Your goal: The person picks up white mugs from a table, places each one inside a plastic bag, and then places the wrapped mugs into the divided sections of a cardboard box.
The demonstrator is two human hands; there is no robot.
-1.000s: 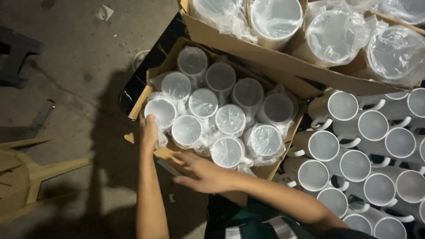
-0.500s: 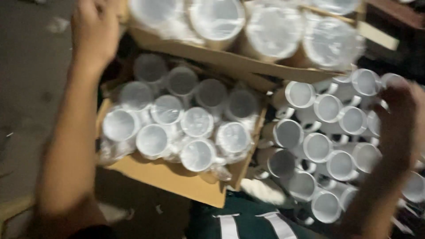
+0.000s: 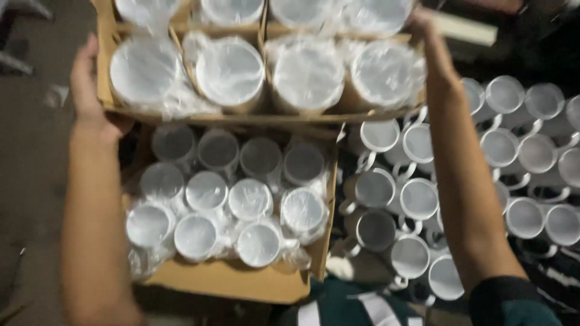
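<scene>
A cardboard box (image 3: 106, 99) of large plastic-wrapped white cups fills the top of the head view. My left hand (image 3: 89, 84) grips its left wall and my right hand (image 3: 432, 51) holds its right end. Just below lies a second cardboard box (image 3: 241, 281) packed with several smaller wrapped white mugs (image 3: 251, 199). Both forearms reach up along its two sides.
To the right, several unwrapped white mugs with handles (image 3: 420, 199) stand close together in rows. Bare grey floor (image 3: 30, 181) runs along the left. A dark green cloth with white stripes (image 3: 344, 305) lies at the bottom edge.
Both hands left the lower box of mugs and rose to the upper box, the left to its left wall, the right to its right end. The view shifted up.
</scene>
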